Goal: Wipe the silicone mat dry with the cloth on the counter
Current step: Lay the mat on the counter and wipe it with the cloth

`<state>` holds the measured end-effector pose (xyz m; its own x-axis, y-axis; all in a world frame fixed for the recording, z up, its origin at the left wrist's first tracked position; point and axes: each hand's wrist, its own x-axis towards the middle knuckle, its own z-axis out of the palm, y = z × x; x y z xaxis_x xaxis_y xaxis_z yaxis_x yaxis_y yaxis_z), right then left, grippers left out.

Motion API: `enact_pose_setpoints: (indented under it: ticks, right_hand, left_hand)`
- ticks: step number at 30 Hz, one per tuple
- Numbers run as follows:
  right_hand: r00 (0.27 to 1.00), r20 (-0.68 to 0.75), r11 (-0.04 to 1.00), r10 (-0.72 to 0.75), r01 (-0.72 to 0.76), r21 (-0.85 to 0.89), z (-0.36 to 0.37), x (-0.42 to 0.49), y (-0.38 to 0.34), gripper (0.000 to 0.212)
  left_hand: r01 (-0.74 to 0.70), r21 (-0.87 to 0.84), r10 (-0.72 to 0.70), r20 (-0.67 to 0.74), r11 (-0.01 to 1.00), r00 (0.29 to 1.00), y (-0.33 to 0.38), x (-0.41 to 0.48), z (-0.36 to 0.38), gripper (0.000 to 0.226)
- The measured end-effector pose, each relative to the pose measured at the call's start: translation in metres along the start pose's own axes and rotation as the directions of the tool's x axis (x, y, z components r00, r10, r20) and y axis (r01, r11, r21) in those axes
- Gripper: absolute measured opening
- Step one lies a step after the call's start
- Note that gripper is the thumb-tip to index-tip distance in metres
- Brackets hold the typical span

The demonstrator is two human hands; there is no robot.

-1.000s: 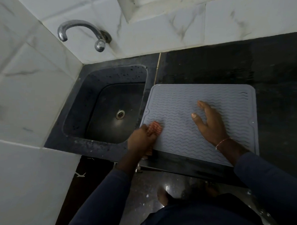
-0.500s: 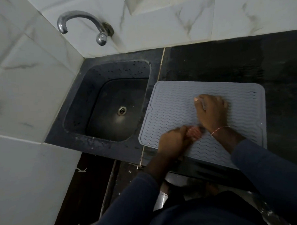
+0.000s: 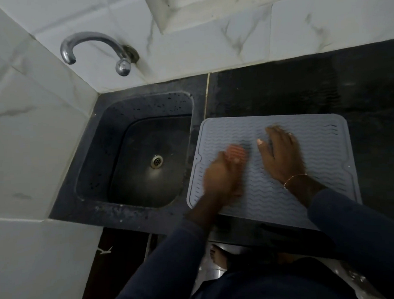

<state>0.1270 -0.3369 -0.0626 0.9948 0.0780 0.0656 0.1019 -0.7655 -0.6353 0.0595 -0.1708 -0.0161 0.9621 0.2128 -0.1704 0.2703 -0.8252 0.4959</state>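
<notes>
A grey silicone mat [image 3: 322, 148] with wavy ridges lies flat on the black counter [image 3: 302, 90], just right of the sink. My left hand [image 3: 220, 177] is blurred with motion over the mat's left half and grips a small bunched pink cloth [image 3: 235, 153], which rests on the mat. My right hand [image 3: 282, 154] lies flat on the middle of the mat, fingers spread and pointing away from me, pressing it down. A thin bangle circles that wrist.
A dark sink [image 3: 114, 135] with a metal drain sits left of the mat, under a chrome tap [image 3: 92, 44] on the white tiled wall [image 3: 221, 46]. The mat's near edge overhangs the counter front. Bare feet show on the floor below.
My left hand swept the cloth from the mat's near left corner to its near middle, then back left and farther up. My right hand curled briefly, then flattened again.
</notes>
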Motion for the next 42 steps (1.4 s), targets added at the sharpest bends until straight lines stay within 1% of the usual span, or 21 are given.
enact_pose_setpoints:
  ticks: [2, 5, 6, 8, 11, 13, 15, 17, 18, 21, 23, 25, 28, 30, 32, 33, 34, 36, 37, 39, 42]
  right_hand:
    - [1.0, -0.019, 0.999, 0.0, 0.001, 0.043, 0.001, 0.001, 0.004, 0.07]
    - [0.998, -0.013, 0.997, -0.059, 0.058, -0.06, 0.006, 0.001, 0.009, 0.071]
    - [0.997, -0.011, 0.993, -0.071, 0.07, -0.09, 0.007, 0.001, 0.009, 0.072]
    - [0.997, -0.005, 0.992, -0.077, 0.076, -0.097, 0.007, 0.001, 0.007, 0.072]
    - [0.997, 0.005, 0.991, -0.077, 0.077, -0.107, 0.004, 0.002, 0.005, 0.075]
    - [0.996, 0.017, 0.984, -0.091, 0.092, -0.153, 0.003, 0.001, 0.004, 0.075]
    - [0.996, 0.029, 0.984, -0.085, 0.089, -0.155, 0.004, 0.002, 0.003, 0.076]
    - [0.997, 0.011, 0.991, -0.076, 0.077, -0.114, 0.003, 0.002, 0.004, 0.075]
    - [0.997, 0.001, 0.994, -0.072, 0.072, -0.081, 0.002, 0.003, 0.004, 0.075]
    - [0.997, -0.015, 0.996, -0.076, 0.076, 0.036, 0.0, 0.0, 0.009, 0.071]
    - [0.995, -0.016, 0.993, -0.094, 0.095, 0.064, -0.001, 0.0, 0.009, 0.069]
    - [0.993, -0.021, 0.99, -0.112, 0.113, 0.078, -0.001, 0.001, 0.009, 0.068]
    - [0.993, -0.026, 0.991, -0.112, 0.114, 0.067, 0.001, 0.0, 0.009, 0.067]
    - [0.994, -0.025, 0.992, -0.109, 0.11, 0.059, 0.001, 0.001, 0.009, 0.068]
    - [0.994, -0.018, 0.993, -0.108, 0.108, 0.046, 0.002, 0.001, 0.009, 0.069]
    - [0.994, -0.016, 0.994, -0.105, 0.105, 0.042, 0.002, 0.001, 0.008, 0.07]
    - [0.995, -0.017, 0.994, -0.101, 0.101, 0.037, 0.002, 0.002, 0.008, 0.07]
    - [0.994, -0.023, 0.994, -0.103, 0.104, 0.024, 0.002, 0.002, 0.007, 0.072]
    - [0.994, -0.021, 0.994, -0.108, 0.108, 0.019, 0.002, 0.002, 0.008, 0.072]
    - [0.994, -0.011, 0.994, -0.108, 0.108, 0.017, 0.003, 0.002, 0.009, 0.072]
    - [0.995, -0.01, 0.995, -0.096, 0.097, 0.037, 0.003, 0.002, 0.009, 0.07]
  left_hand:
    - [-0.109, 0.038, 0.106, 0.08, 0.993, 0.991, 0.03, -0.002, 0.024, 0.028]
    - [-0.184, 0.168, 0.166, 0.117, 0.968, 0.979, 0.029, 0.003, 0.02, 0.032]
    - [-0.158, 0.166, 0.14, 0.115, 0.973, 0.983, 0.019, 0.007, 0.009, 0.038]
    - [-0.03, 0.192, 0.017, 0.071, 0.981, 0.997, -0.012, 0.014, -0.013, 0.045]
    - [0.144, 0.342, -0.142, -0.033, 0.928, 0.989, -0.064, 0.029, -0.039, 0.032]
    - [0.19, 0.414, -0.182, -0.06, 0.89, 0.982, -0.076, 0.034, -0.047, 0.026]
    - [0.218, 0.354, -0.201, -0.085, 0.909, 0.976, -0.067, 0.034, -0.046, 0.031]
    - [0.161, 0.193, -0.147, -0.084, 0.968, 0.986, -0.038, 0.024, -0.034, 0.041]
    - [0.087, 0.123, -0.082, -0.046, 0.989, 0.996, -0.019, 0.017, -0.023, 0.041]
    - [-0.151, 0.143, 0.126, 0.17, 0.978, 0.977, 0.04, -0.007, 0.018, 0.032]
    - [-0.181, 0.161, 0.147, 0.206, 0.97, 0.968, 0.047, -0.012, 0.031, 0.036]
    - [-0.139, 0.194, 0.101, 0.195, 0.971, 0.976, 0.024, -0.009, 0.02, 0.035]
    - [0.035, 0.255, -0.073, 0.141, 0.966, 0.987, -0.037, 0.006, -0.019, 0.036]
    - [0.103, 0.391, -0.139, 0.064, 0.915, 0.988, -0.064, 0.019, -0.042, 0.036]
    - [0.124, 0.475, -0.144, 0.004, 0.871, 0.99, -0.069, 0.025, -0.048, 0.036]
    - [0.138, 0.455, -0.146, -0.017, 0.88, 0.989, -0.063, 0.022, -0.047, 0.037]
    - [0.142, 0.375, -0.145, -0.018, 0.916, 0.989, -0.054, 0.018, -0.042, 0.038]
    - [0.074, 0.093, -0.081, 0.067, 0.993, 0.994, -0.024, 0.003, -0.027, 0.04]
    - [-0.002, 0.009, 0.001, 0.132, 1.0, 0.991, -0.009, -0.005, -0.015, 0.037]
    - [-0.165, 0.05, 0.152, 0.209, 0.985, 0.966, 0.02, -0.017, 0.012, 0.03]
    - [-0.2, 0.12, 0.176, 0.183, 0.973, 0.967, 0.04, -0.017, 0.032, 0.033]
